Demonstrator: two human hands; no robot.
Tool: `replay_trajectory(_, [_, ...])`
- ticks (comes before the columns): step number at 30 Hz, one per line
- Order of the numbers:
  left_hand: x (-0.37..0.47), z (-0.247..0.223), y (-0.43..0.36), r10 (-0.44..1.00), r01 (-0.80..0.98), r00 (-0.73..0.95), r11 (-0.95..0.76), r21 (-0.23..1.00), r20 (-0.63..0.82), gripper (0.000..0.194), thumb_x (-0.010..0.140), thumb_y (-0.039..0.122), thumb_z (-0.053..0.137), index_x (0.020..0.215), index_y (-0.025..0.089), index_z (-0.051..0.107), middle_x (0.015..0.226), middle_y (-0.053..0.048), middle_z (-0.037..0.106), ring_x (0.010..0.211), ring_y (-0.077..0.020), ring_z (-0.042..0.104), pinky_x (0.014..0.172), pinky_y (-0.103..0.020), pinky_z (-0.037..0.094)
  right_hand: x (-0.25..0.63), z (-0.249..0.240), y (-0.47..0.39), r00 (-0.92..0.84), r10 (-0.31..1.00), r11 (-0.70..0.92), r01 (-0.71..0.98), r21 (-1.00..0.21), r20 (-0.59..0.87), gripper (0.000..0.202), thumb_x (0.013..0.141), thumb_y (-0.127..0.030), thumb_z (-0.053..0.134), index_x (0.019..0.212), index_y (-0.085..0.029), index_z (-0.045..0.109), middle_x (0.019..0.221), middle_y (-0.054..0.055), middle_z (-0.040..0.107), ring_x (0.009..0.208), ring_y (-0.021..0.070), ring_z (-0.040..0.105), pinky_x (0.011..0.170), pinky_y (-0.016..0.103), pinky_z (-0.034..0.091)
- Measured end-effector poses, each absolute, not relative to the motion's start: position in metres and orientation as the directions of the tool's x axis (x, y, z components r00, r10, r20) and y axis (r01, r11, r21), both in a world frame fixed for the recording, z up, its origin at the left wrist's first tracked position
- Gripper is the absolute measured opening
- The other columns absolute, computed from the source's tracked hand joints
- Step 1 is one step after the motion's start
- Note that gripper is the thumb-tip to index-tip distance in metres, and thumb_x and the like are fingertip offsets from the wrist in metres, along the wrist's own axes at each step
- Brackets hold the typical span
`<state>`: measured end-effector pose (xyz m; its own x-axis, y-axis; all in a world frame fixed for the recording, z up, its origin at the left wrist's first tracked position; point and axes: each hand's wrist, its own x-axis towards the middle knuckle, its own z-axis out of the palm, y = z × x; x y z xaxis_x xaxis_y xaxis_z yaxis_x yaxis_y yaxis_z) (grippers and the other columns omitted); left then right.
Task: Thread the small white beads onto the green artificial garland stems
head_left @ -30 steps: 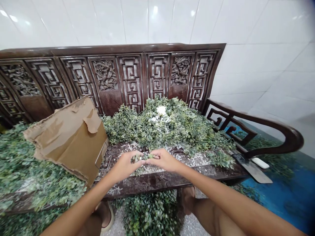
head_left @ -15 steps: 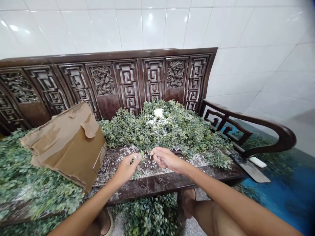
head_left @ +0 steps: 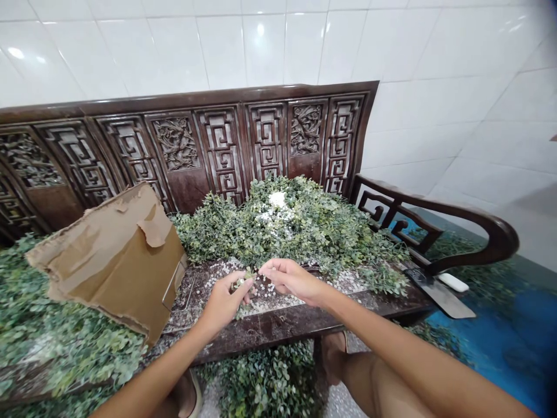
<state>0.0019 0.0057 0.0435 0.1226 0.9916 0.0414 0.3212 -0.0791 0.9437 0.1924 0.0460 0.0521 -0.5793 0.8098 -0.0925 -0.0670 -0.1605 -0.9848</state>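
My left hand [head_left: 224, 299] is curled nearly closed, thumb and fingers pinching a small green sprig [head_left: 249, 275] with a pale bit on it. My right hand [head_left: 296, 281] is just beside it on the right, fingers bent and fingertips close together near the sprig's leaves; I can't tell whether they grip anything. The sprig is above the near part of the dark wooden tabletop [head_left: 278, 331], where small white bits [head_left: 352, 283] lie scattered all around.

On the far side, a wide heap of leafy greenery [head_left: 339, 232] rests against the carved back [head_left: 187, 188], with a clump of white pieces [head_left: 277, 200] on top. To the left, a torn sheet of cardboard [head_left: 130, 278] leans at a tilt, a bent metal wire [head_left: 173, 285] at its right edge, and more foliage [head_left: 87, 342] spreads around its left and near sides. At the right end, by the curved armrest [head_left: 502, 238], lie a flat dark slab [head_left: 450, 299] and a white rounded case [head_left: 453, 282]. More leaves [head_left: 270, 380] fill the floor between my feet.
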Motion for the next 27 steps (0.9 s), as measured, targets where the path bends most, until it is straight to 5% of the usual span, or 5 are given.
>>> replay_trajectory(4, [0.003,0.043,0.002,0.992,0.379,0.118,-0.091,0.921,0.049,0.031,0.085,0.046,0.052,0.079,0.017,0.062,0.061,0.002,0.060,0.053,-0.0139,0.053,0.055,-0.024,0.042,0.190,0.052,0.046,-0.545,0.836,-0.167,-0.128,-0.977,-0.072,0.037,0.071,-0.048,0.075,0.072,-0.018,0.052,0.046,-0.012,0.035,0.041,0.0048,0.024,0.042,0.021,0.015])
replay_trajectory(14, [0.005,0.045,-0.004,0.988,0.482,0.054,-0.151,0.863,0.142,0.031,0.088,0.039,0.048,0.083,0.017,0.068,0.051,0.004,0.052,0.053,-0.0146,0.049,0.054,-0.023,0.038,0.185,0.063,0.037,-0.554,0.829,-0.165,-0.104,-0.981,-0.081,0.035,0.069,-0.046,0.076,0.082,-0.013,0.068,0.054,-0.007,0.049,0.042,0.0038,0.027,0.043,0.023,0.013])
replay_trajectory(20, [0.008,0.056,-0.010,0.982,0.506,0.107,-0.190,0.842,0.157,0.033,0.086,0.037,0.045,0.078,0.018,0.071,0.049,0.002,0.053,0.061,-0.0182,0.055,0.061,-0.025,0.042,0.181,0.058,0.038,-0.494,0.867,-0.143,-0.131,-0.981,-0.061,0.034,0.066,-0.045,0.079,0.072,-0.016,0.061,0.057,-0.006,0.056,0.039,0.0027,0.026,0.041,0.021,0.015])
replay_trajectory(24, [0.009,0.058,-0.013,0.974,0.506,0.138,-0.227,0.832,0.181,0.034,0.086,0.037,0.045,0.075,0.018,0.072,0.064,-0.001,0.065,0.069,-0.0197,0.059,0.068,-0.027,0.044,0.179,0.059,0.036,-0.463,0.886,-0.024,-0.031,-0.999,-0.007,0.030,0.070,-0.045,0.076,0.074,-0.016,0.069,0.061,-0.002,0.063,0.045,0.0061,0.041,0.045,0.021,0.029])
replay_trajectory(27, [0.008,0.058,-0.014,0.970,0.496,0.152,-0.242,0.834,0.190,0.033,0.086,0.037,0.045,0.073,0.018,0.070,0.073,-0.003,0.069,0.074,-0.0206,0.060,0.069,-0.027,0.044,0.179,0.062,0.033,-0.492,0.868,0.083,0.017,-0.996,0.064,0.029,0.071,-0.045,0.074,0.082,-0.018,0.075,0.076,0.003,0.072,0.067,0.0144,0.060,0.064,0.027,0.045])
